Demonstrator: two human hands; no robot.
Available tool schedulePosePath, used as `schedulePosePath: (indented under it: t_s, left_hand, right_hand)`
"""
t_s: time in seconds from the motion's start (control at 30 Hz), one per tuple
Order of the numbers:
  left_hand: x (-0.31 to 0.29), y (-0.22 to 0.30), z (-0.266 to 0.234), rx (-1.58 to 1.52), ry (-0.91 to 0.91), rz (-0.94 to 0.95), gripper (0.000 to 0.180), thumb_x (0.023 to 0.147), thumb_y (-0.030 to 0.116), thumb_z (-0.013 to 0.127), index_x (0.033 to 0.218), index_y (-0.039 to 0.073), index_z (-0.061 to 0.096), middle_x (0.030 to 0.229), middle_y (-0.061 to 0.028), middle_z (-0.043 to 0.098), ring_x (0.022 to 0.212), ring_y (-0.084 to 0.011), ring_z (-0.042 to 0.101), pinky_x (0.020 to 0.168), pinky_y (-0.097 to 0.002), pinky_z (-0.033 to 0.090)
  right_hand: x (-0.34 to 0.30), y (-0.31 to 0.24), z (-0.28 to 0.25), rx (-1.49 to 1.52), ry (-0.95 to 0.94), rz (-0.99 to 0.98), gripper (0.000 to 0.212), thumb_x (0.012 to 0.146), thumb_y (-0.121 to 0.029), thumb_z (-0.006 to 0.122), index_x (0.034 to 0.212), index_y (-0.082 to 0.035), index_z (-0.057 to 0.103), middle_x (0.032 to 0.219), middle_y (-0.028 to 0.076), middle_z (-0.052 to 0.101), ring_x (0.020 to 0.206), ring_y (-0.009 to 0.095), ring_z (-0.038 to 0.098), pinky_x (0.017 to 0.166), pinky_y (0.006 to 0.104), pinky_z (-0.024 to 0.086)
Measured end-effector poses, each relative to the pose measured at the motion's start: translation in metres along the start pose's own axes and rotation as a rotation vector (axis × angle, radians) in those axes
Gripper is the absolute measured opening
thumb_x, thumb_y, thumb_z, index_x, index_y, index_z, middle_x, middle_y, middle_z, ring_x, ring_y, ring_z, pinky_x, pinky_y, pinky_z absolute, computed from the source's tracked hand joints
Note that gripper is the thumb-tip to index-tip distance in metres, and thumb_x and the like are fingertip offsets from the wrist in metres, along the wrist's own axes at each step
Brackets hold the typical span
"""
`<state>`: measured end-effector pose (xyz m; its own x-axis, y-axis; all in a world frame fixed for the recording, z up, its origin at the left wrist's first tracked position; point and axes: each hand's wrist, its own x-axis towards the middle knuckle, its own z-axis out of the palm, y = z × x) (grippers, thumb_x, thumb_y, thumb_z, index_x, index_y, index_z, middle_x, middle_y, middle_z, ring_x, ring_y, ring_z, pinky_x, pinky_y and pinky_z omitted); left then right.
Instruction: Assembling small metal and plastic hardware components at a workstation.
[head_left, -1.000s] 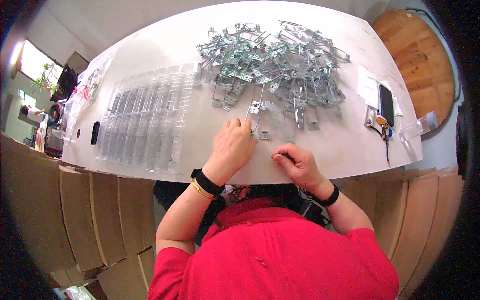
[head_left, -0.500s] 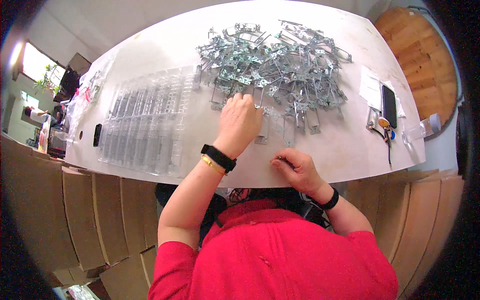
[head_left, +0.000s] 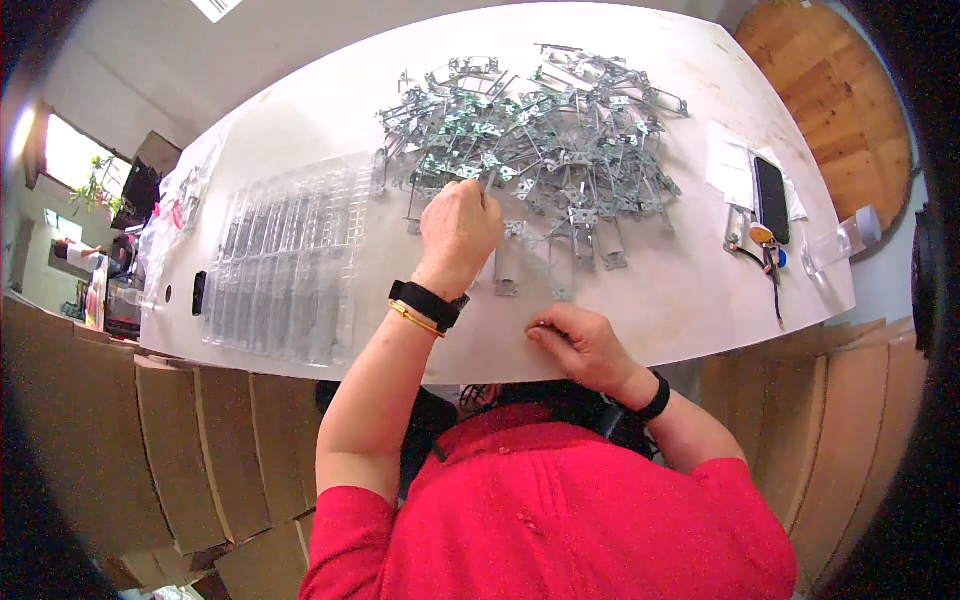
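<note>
A wide pile of grey metal brackets (head_left: 560, 130) with thin rods lies tangled on the white table (head_left: 440, 350). At its near left edge, my left hand (head_left: 459, 228) is closed, fingertips on a metal bracket (head_left: 490, 181) whose end sticks up beside the thumb. Most of that piece is hidden by the fingers. Closer to the table's front edge, my right hand (head_left: 585, 348) is curled into a pinch. Something small and dark shows between its thumb and fingers, too small to name. Between the hands and the pile lie a few separate brackets (head_left: 507, 268).
Clear plastic trays (head_left: 285, 265) with long compartments lie on the left. On the right are a black phone (head_left: 770, 200) on white paper, a cable with small round tags (head_left: 768, 250) and a clear bottle (head_left: 838, 245). Cardboard boxes (head_left: 175, 440) line the table's front.
The head view has shifted slightly. My left hand stays at the pile's near edge, and a bracket end now shows by its thumb. My right hand keeps its pinch near the table edge.
</note>
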<state>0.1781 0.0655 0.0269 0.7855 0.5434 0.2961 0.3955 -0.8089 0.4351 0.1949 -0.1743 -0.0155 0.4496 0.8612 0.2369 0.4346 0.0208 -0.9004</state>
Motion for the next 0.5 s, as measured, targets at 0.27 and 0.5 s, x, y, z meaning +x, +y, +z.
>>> schedulePosePath:
  t_s: [0.27,0.5]
  left_hand:
    - [-0.004,-0.012,-0.027,-0.028,0.09,0.076,0.027,0.093,0.016,0.059,0.078,-0.004,0.068,0.078,-0.0302,0.064,0.076,-0.0492,0.067,0.067,-0.0526,0.052]
    - [-0.053,-0.03,-0.052,-0.235,0.051,-0.161,0.031,0.1,0.021,0.06,0.093,-0.005,0.076,0.068,-0.0217,0.068,0.059,-0.0266,0.073,0.056,-0.0382,0.054]
  right_hand:
    - [-0.001,0.002,0.003,-0.006,0.029,-0.007,0.012,0.099,-0.015,0.07,0.103,-0.003,0.07,0.094,0.018,0.071,0.085,0.038,0.07,0.075,0.0425,0.056]
    - [-0.003,-0.001,0.006,0.029,0.03,0.06,0.01,0.099,-0.012,0.071,0.104,-0.003,0.071,0.093,0.017,0.071,0.081,0.03,0.071,0.073,0.0377,0.055]
